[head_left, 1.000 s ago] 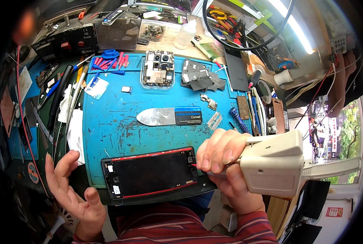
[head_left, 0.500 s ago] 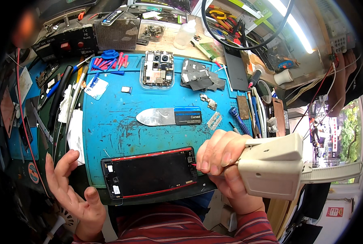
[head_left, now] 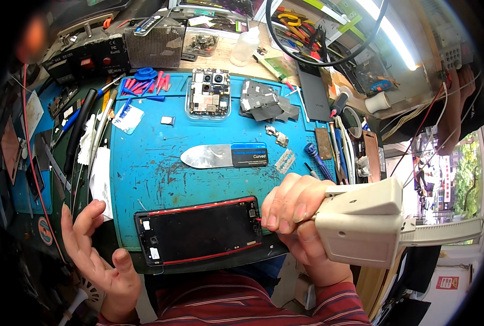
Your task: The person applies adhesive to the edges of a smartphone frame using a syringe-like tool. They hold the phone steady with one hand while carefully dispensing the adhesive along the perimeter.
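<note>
My right hand (head_left: 301, 217) is wrapped round a cream plastic gun-shaped dispenser (head_left: 361, 231) with a ribbed bar at its back. A thin red tip pokes out past my fingers, at the right end of a dark phone frame (head_left: 198, 233). The phone frame lies flat, with red strips along its long edges and small white labels at its left end. My left hand (head_left: 103, 255) is held palm up beside the phone's left end, fingers apart, with nothing in it. Beyond the phone, a metal prying blade (head_left: 206, 156) with a blue and black handle lies on the mat.
On the blue mat (head_left: 155, 130) are a phone circuit board (head_left: 209, 92) in a clear tray, dark thin plates (head_left: 266, 100) and pink and blue nozzle tips (head_left: 138, 84). Tools, including a blue tube (head_left: 319, 158), line the right edge. A clear bottle (head_left: 246, 46) stands behind.
Almost nothing differs. The dispenser in my right hand has shifted very slightly to the left; the phone frame and my left hand keep their places.
</note>
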`<state>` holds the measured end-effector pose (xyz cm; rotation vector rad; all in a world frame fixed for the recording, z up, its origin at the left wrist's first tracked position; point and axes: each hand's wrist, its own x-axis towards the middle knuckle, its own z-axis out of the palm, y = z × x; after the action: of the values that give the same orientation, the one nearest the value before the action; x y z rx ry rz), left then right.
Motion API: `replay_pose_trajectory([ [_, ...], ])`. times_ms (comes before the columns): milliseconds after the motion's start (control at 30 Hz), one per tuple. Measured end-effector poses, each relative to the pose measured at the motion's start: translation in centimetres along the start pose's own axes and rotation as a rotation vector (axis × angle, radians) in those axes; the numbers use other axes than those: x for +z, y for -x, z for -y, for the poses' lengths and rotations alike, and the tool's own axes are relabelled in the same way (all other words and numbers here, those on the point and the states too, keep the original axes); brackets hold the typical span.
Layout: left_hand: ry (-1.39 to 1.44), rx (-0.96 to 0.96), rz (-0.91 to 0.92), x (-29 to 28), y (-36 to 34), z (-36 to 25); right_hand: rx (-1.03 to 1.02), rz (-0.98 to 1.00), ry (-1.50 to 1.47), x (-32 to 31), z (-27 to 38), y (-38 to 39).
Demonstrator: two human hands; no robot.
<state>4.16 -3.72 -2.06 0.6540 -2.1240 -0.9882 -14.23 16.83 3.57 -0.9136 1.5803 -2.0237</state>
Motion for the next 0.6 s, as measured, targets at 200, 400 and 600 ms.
replay_pose_trajectory([
  [200,-0.005,-0.007,-0.003,0.06,-0.03,-0.1,0.005,-0.013,0.0,-0.01,0.0,0.07],
  [400,-0.007,-0.009,0.001,0.08,-0.06,-0.11,-0.004,-0.025,0.007,0.0,-0.03,0.13],
  [600,-0.016,-0.012,0.0,0.06,-0.06,-0.19,-0.012,-0.042,-0.01,0.17,-0.09,0.2],
])
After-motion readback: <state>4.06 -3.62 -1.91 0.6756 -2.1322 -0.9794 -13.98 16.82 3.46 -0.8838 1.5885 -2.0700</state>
